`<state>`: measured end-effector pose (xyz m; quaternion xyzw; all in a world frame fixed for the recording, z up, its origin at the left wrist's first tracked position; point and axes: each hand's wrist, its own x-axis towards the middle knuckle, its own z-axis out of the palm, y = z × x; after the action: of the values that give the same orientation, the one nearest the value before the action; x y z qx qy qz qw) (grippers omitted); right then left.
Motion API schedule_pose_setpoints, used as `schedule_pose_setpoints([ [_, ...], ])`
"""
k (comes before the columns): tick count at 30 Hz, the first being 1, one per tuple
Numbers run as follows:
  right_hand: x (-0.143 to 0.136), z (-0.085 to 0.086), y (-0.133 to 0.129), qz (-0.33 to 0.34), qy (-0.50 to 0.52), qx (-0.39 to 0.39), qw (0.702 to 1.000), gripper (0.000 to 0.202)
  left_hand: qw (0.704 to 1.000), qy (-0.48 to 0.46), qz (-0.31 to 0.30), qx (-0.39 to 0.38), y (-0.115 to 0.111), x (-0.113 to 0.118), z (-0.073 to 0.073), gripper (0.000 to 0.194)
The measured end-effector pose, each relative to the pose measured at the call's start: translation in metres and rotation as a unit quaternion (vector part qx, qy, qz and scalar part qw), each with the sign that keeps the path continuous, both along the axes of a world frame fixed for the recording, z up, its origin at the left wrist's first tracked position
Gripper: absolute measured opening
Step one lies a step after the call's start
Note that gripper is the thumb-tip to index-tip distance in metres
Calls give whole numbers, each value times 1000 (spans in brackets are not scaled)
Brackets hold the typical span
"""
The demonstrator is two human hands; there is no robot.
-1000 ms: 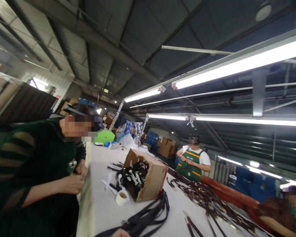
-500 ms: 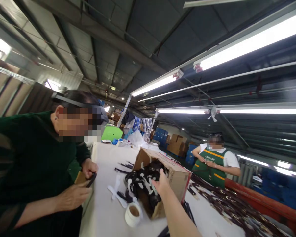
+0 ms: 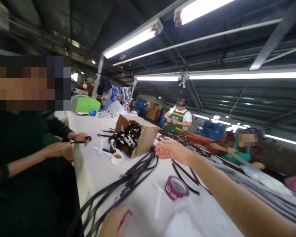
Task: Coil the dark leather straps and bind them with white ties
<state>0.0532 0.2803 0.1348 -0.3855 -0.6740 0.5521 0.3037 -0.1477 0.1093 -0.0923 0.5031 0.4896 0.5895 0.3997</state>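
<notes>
Open-fingered, my right hand (image 3: pixel 171 149) reaches toward the cardboard box (image 3: pixel 143 138); my left hand (image 3: pixel 115 222) rests, loosely curled, on black straps (image 3: pixel 128 179).

The right hand (image 3: pixel 171 150) stretches forward, fingers spread; the left hand (image 3: pixel 116 221) seems loosely curled, low.

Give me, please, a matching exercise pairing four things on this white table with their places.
Things:
1. cardboard box
2. purple tape roll
3. white tape roll
4. green case

Places:
a. at the table's far end
b. just left of the box's open mouth
c. on its side, straps spilling out
d. below the outstretched right hand

Pairs: 1-c, 2-d, 3-b, 4-a
</notes>
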Motion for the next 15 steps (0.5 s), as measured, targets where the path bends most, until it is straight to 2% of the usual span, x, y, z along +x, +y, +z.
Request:
schedule_pose_setpoints([
  [3, 84, 20, -30, -29, -91, 37, 995, 16, 984, 171, 53, 12, -7, 33, -9, 20],
  [6, 154, 17, -69, -36, -197, 57, 978, 25, 959, 276, 65, 27, -3, 36, -8, 25],
  [8, 186, 2, -95, -30, -252, 65, 965, 23, 946, 317, 65, 25, -1, 33, -6, 29],
  [10, 206, -20, -120, -19, -281, 60, 958, 19, 933, 353, 66, 12, -1, 30, -3, 32],
  [12, 215, -44, -145, 3, -285, 27, 958, 20, 918, 392, 64, -5, -3, 31, 1, 33],
  [15, 214, -76, -181, 59, -281, -19, 958, 20, 897, 438, 51, -28, -7, 42, 12, 32],
])
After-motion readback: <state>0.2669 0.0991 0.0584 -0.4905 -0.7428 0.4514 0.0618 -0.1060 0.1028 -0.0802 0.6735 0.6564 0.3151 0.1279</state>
